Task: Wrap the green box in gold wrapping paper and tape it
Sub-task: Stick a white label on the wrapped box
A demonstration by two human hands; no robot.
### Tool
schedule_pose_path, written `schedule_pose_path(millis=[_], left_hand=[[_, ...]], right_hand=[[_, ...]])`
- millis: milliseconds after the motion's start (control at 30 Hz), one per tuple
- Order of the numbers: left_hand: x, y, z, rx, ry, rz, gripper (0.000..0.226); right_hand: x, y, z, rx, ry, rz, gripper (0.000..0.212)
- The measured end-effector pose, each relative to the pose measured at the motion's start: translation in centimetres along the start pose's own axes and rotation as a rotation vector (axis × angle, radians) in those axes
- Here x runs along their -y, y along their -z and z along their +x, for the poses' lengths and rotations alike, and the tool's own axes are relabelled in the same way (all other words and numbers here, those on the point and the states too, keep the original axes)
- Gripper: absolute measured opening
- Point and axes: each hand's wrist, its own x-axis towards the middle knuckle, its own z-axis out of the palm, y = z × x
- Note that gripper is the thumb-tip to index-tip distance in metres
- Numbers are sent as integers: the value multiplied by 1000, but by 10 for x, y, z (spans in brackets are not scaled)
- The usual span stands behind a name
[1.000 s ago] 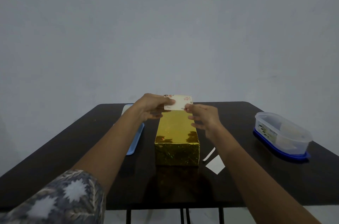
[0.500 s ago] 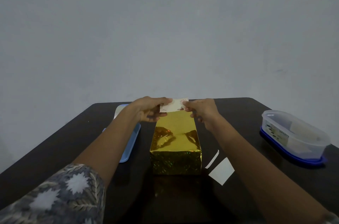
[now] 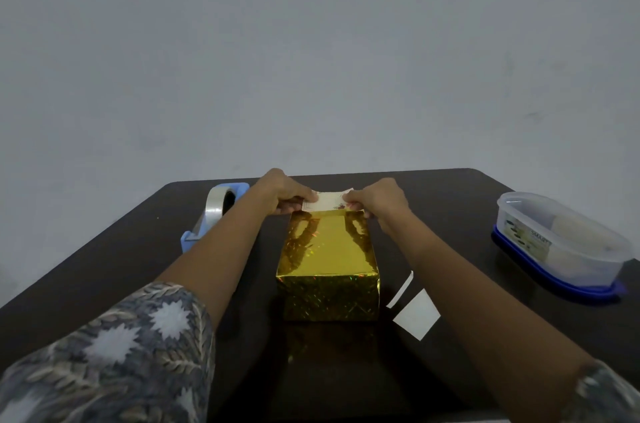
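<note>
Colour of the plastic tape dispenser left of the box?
Light blue. The plastic tape dispenser carries a clear tape roll; head view shows it.

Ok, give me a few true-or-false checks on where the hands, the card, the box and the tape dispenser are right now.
1. The left hand and the right hand both pinch the small white card at the far end of the gold-wrapped box. True.
2. The tape dispenser stands right of the box. False: it stands left of it.
3. Green cardboard shows on the box's near face. False: every face in view is wrapped in gold.
4. Two white paper scraps lie on the table right of the box. True.
5. The clear container rests on the box. False: it sits on the table at the far right, apart from the box.
</note>
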Motion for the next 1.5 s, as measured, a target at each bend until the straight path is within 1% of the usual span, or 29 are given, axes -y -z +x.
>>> schedule_pose_path(millis=[200,433,533,767,867,1033,1133,1167,1200,1233,1267,1300,1333,1400,1433,1467,1500], left_hand=[[2,5,6,10,35,1,21],[-1,7,9,102,106,4,18],[-1,9,9,108,123,5,15],[2,7,14,113,151,15,14],[2,6,14,106,162,28,15],[0,-1,9,62,144,82,15],[0,-5,6,-41,39,267,22],[1,-6,6,-93,-10,349,32],[3,-4,8,-142,-35,420,55],[6,-4,10,-174,-30,442,80],[9,-7,9,-206,-35,412,95],[11,-10,8,-226,-45,359,100],[13,-16,6,-210,-35,276,98],[17,-29,3,-107,33,115,99],[19,-34,3,-64,41,110,98],[22,-38,4,-61,36,137,93],[24,-40,5,-81,22,158,83]], right_hand=[[-2,-2,6,-3,-14,-17,24],[2,0,11,78,-76,19,21],[1,-1,12,108,-84,6,19],[-1,-3,15,96,-121,-11,19],[-1,-6,14,82,-104,-34,16],[-4,-8,13,61,-62,-108,34],[-3,-5,9,16,-13,-236,38],[-4,-5,9,5,-5,-251,38],[-7,-5,9,0,-1,-236,36],[-10,-5,10,-11,0,-203,35],[-14,-5,10,-30,-4,-159,37],[-17,-7,12,-40,-22,-100,42],[-19,-10,11,-15,-38,-43,48],[-18,-17,6,90,-37,-15,65],[-16,-20,4,128,-28,-52,71],[-15,-22,3,133,-19,-102,73],[-15,-22,3,120,-28,-131,70]])
